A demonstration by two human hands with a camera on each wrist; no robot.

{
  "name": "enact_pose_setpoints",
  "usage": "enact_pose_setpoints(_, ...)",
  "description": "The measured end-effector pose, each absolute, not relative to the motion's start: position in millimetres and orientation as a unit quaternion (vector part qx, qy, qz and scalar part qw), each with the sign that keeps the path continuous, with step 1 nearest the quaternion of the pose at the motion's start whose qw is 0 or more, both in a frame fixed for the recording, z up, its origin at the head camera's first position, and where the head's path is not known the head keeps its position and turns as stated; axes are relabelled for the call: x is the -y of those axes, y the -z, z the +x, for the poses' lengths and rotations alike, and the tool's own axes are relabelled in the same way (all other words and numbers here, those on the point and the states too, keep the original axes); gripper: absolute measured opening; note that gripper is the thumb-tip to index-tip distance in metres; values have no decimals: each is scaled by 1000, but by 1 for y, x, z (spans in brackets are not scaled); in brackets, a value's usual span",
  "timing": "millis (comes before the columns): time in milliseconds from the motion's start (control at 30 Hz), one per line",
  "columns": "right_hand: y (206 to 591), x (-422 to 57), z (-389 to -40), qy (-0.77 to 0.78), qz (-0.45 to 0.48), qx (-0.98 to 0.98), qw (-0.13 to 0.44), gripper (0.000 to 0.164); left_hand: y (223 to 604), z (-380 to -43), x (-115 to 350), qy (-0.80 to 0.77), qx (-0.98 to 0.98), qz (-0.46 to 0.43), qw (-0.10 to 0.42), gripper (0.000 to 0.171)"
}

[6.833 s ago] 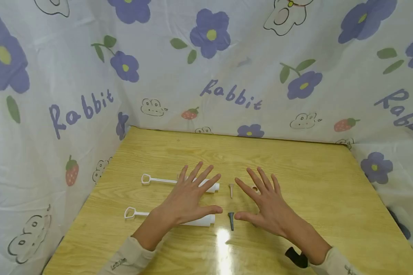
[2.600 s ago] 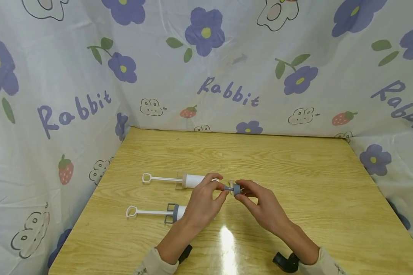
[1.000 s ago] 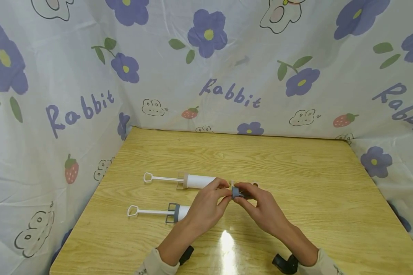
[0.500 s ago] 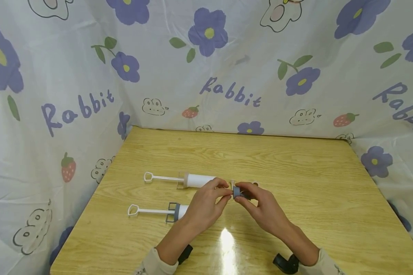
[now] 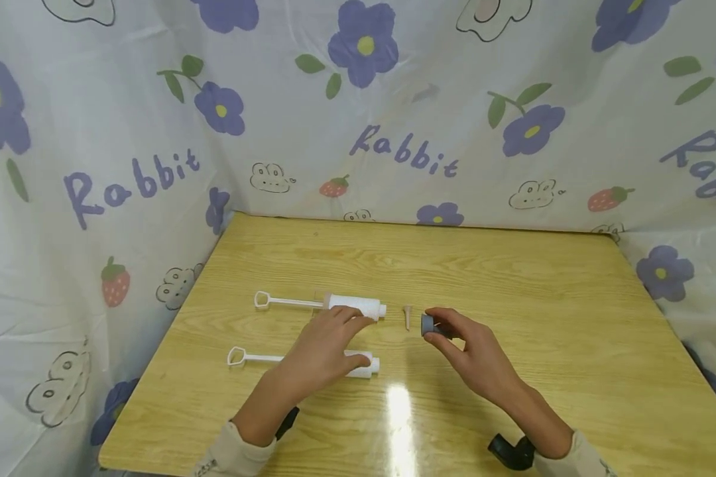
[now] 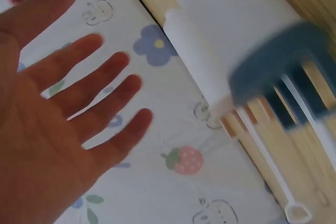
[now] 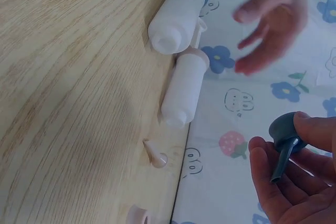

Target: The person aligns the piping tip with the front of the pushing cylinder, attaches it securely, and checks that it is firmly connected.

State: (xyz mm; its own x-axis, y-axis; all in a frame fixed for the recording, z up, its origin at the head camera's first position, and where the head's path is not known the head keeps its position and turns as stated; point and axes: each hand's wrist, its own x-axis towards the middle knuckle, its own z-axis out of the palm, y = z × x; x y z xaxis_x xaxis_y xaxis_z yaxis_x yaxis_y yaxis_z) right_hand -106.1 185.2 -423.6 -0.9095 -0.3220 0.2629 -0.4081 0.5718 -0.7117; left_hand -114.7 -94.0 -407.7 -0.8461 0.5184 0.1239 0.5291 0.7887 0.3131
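Observation:
My right hand (image 5: pixel 483 361) pinches a blue-grey cap (image 5: pixel 427 324) between thumb and fingertips, raised over the table. From the cap sticks out a slim blue-grey nozzle (image 7: pixel 283 161), pointing toward the palm in the right wrist view. My left hand (image 5: pixel 319 348) is empty, fingers spread and slightly bent, above the nearer white syringe (image 5: pixel 362 368). That syringe has a blue-grey collar (image 6: pixel 283 59), hidden beneath the hand in the head view. Behind it lies the farther white syringe (image 5: pixel 358 306), with a beige collar and a long plunger.
A small beige nozzle (image 5: pixel 408 318) lies between the farther syringe and my right hand. A beige ring-like cap (image 7: pixel 137 216) sits at the lower edge of the right wrist view. Patterned cloth (image 5: pixel 406 165) hangs behind and beside the wooden table (image 5: pixel 513 278).
Both hands came together to fit the blue-grey nozzle into its cap. Since half a second ago, my left hand has let go and moved left; my right hand has shifted slightly right, still holding both.

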Motion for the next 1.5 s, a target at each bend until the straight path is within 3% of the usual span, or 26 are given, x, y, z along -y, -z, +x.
enact_pose_setpoints(233,424,-186,-107,-414,206,885,46,38,420,-108,114,104,962,-245,-57,66)
enact_pose_setpoints(500,426,-187,-107,-416,202,885,47,38,437,-109,116,111,961,-244,-60,54)
enact_pose_setpoints(700,425,-187,-106,-417,203,885,47,38,443,-111,117,122,958,-257,-44,38)
enact_pose_setpoints(967,419,-185,-108,-413,196,888,50,37,431,-116,120,143,955,-259,-15,42)
enact_pose_setpoints(1333,414,-183,-109,-419,194,884,66,37,388,-120,120,150,945,-277,88,49)
enact_pose_setpoints(1500,413,-182,-109,-421,193,884,64,37,382,-121,121,143,942,-284,104,49)
